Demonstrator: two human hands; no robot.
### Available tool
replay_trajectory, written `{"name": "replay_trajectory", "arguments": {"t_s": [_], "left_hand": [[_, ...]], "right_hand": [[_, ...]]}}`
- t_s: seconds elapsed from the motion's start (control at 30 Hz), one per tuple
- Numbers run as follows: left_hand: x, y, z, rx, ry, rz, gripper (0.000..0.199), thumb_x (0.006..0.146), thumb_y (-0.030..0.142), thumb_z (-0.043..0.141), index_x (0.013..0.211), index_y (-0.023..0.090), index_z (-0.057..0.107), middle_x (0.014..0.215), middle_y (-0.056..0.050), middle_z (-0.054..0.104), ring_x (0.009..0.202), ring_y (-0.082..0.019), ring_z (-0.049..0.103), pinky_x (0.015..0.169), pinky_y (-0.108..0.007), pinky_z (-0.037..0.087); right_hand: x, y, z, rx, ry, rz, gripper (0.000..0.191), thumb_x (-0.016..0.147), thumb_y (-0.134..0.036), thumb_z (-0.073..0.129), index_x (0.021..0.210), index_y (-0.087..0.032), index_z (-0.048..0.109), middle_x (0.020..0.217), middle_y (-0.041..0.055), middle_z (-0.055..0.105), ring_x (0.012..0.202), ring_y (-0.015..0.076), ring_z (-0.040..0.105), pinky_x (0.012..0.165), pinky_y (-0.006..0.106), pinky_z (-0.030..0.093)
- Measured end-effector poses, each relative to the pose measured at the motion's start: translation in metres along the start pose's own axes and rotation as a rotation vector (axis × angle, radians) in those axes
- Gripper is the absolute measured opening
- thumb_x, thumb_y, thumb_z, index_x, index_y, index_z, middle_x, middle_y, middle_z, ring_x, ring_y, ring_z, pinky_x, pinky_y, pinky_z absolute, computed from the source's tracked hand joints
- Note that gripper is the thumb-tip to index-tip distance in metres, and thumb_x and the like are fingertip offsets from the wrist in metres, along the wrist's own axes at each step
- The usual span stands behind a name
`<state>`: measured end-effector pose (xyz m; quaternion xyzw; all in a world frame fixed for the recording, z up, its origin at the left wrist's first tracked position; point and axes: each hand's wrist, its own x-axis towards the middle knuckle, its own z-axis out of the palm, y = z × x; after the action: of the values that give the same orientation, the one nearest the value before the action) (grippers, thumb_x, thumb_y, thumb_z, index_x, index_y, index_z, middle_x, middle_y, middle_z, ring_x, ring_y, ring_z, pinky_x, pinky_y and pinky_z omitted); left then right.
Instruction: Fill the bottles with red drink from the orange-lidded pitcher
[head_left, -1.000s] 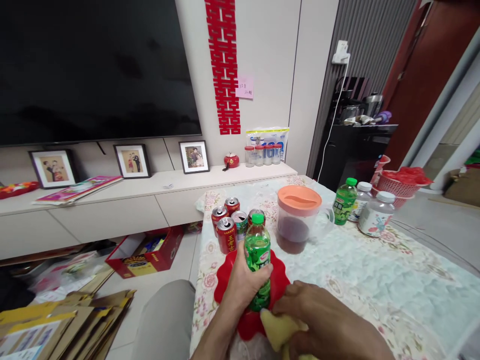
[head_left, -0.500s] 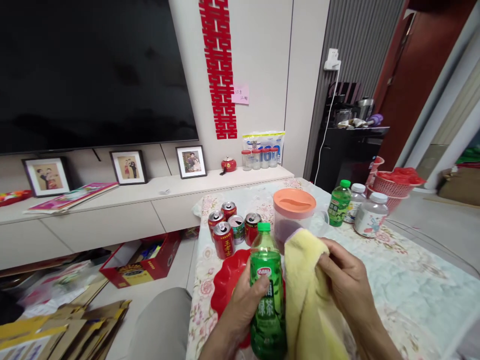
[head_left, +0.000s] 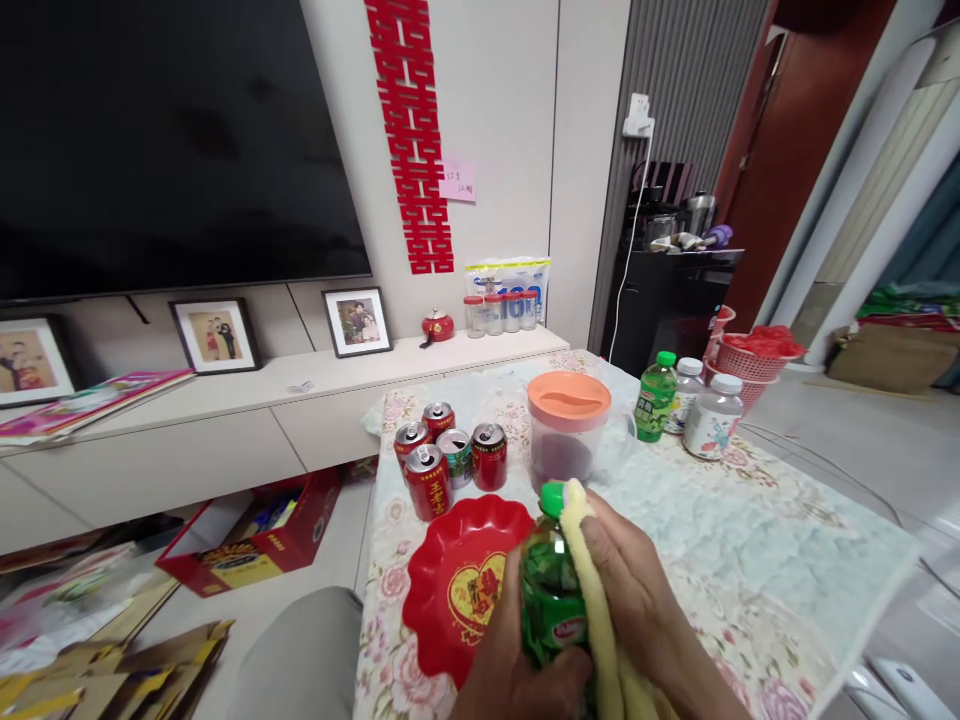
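My left hand [head_left: 525,650] is closed around a green tea bottle [head_left: 551,590] with a green cap, held tilted over the table. In my right hand [head_left: 637,575] is a yellow cloth [head_left: 592,590], pressed against the bottle's cap and neck; part of the cloth hangs down below. Behind the bottle, to its left, lies a red scalloped plate [head_left: 427,590] with a gold heart design. Just beyond the bottle stands a clear plastic jug [head_left: 559,455] with an orange lid [head_left: 570,400].
Several drink cans [head_left: 429,485] stand beyond the plate. Another green tea bottle [head_left: 656,400] and two white-capped bottles [head_left: 712,420] are at the far right, near pink baskets [head_left: 750,365]. A flowered cloth [head_left: 780,560] covers the table. Below left sits a red box [head_left: 300,530].
The cloth has come from beside the bottle onto its cap and neck. The bottle has turned and tilted, exposing more of the red plate. The view has swung slightly right.
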<state>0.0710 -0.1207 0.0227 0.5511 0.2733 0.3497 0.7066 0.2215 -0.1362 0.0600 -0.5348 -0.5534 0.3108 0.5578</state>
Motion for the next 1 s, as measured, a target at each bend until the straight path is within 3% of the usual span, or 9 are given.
{"name": "replay_trajectory", "arguments": {"t_s": [0.1, 0.23, 0.33, 0.47, 0.57, 0.8, 0.87, 0.93, 1.0], "left_hand": [[-0.003, -0.001, 0.003, -0.017, -0.051, 0.032, 0.092, 0.067, 0.066, 0.079, 0.143, 0.026, 0.046, 0.119, -0.011, 0.068, 0.111, -0.035, 0.066, 0.099, -0.05, 0.051], [-0.005, 0.0, 0.005, 0.007, -0.048, 0.052, 0.089, 0.065, 0.072, 0.077, 0.139, 0.029, 0.052, 0.122, -0.008, 0.067, 0.12, -0.039, 0.062, 0.104, -0.052, 0.047], [-0.006, 0.001, 0.007, 0.045, 0.04, 0.0, 0.089, 0.067, 0.069, 0.077, 0.141, 0.027, 0.049, 0.127, -0.01, 0.066, 0.12, -0.038, 0.063, 0.103, -0.051, 0.051], [-0.005, 0.0, 0.014, 0.128, 0.206, 0.013, 0.086, 0.071, 0.053, 0.077, 0.145, 0.03, 0.041, 0.131, -0.008, 0.067, 0.129, -0.038, 0.058, 0.108, -0.05, 0.049], [-0.005, -0.001, 0.015, 0.201, 0.285, 0.058, 0.088, 0.069, 0.043, 0.078, 0.146, 0.031, 0.038, 0.136, -0.008, 0.064, 0.132, -0.037, 0.055, 0.111, -0.048, 0.047], [-0.009, -0.008, -0.003, 0.054, 0.007, -0.016, 0.089, 0.07, 0.059, 0.078, 0.144, 0.022, 0.045, 0.115, -0.012, 0.071, 0.102, -0.031, 0.068, 0.094, -0.043, 0.054], [-0.01, -0.008, -0.006, 0.057, -0.061, -0.004, 0.09, 0.071, 0.067, 0.076, 0.142, 0.021, 0.048, 0.109, -0.012, 0.071, 0.099, -0.032, 0.068, 0.093, -0.044, 0.054], [-0.011, -0.007, -0.008, 0.024, -0.131, -0.011, 0.093, 0.071, 0.074, 0.072, 0.145, 0.022, 0.047, 0.115, -0.013, 0.07, 0.105, -0.034, 0.066, 0.098, -0.046, 0.051], [-0.012, -0.007, -0.008, -0.006, -0.121, -0.045, 0.098, 0.067, 0.076, 0.074, 0.145, 0.022, 0.048, 0.12, -0.013, 0.069, 0.112, -0.036, 0.064, 0.105, -0.047, 0.047]], "right_hand": [[0.003, -0.001, -0.011, 0.238, -0.044, 0.122, 0.048, 0.098, -0.059, 0.048, 0.109, -0.02, 0.075, 0.09, 0.0059, 0.073, 0.078, 0.0203, 0.063, 0.073, 0.031, 0.052], [0.007, 0.005, -0.01, 0.496, -0.073, 0.244, 0.051, 0.094, -0.06, 0.054, 0.11, -0.018, 0.077, 0.09, 0.0096, 0.075, 0.084, 0.0246, 0.068, 0.078, 0.035, 0.055], [0.009, 0.009, -0.001, 0.394, -0.025, 0.192, 0.054, 0.095, -0.063, 0.05, 0.113, -0.02, 0.076, 0.097, 0.0101, 0.076, 0.091, 0.0264, 0.068, 0.085, 0.037, 0.056], [0.006, 0.007, 0.007, 0.08, 0.051, -0.006, 0.052, 0.099, -0.059, 0.044, 0.13, -0.025, 0.069, 0.129, 0.0085, 0.069, 0.12, 0.0282, 0.06, 0.109, 0.039, 0.044], [0.003, 0.004, 0.007, 0.026, 0.064, -0.072, 0.05, 0.099, -0.055, 0.048, 0.134, -0.025, 0.067, 0.137, 0.0083, 0.064, 0.127, 0.0295, 0.057, 0.111, 0.04, 0.043], [0.013, 0.014, -0.008, 0.534, 0.203, 0.198, 0.045, 0.086, -0.039, 0.071, 0.131, -0.033, 0.069, 0.123, 0.005, 0.073, 0.107, 0.0281, 0.068, 0.083, 0.037, 0.056], [0.019, 0.017, -0.014, 0.508, 0.228, 0.184, 0.033, 0.077, -0.026, 0.074, 0.109, -0.029, 0.079, 0.111, 0.0047, 0.075, 0.101, 0.026, 0.068, 0.079, 0.032, 0.055], [0.021, 0.017, -0.02, 0.463, 0.162, 0.132, 0.016, 0.071, -0.024, 0.07, 0.082, -0.022, 0.082, 0.101, 0.0057, 0.075, 0.093, 0.0233, 0.067, 0.074, 0.028, 0.052], [0.017, 0.014, -0.023, 0.508, 0.046, 0.132, 0.021, 0.075, -0.032, 0.067, 0.083, -0.021, 0.083, 0.098, 0.0059, 0.074, 0.082, 0.0206, 0.065, 0.068, 0.027, 0.051]]}}
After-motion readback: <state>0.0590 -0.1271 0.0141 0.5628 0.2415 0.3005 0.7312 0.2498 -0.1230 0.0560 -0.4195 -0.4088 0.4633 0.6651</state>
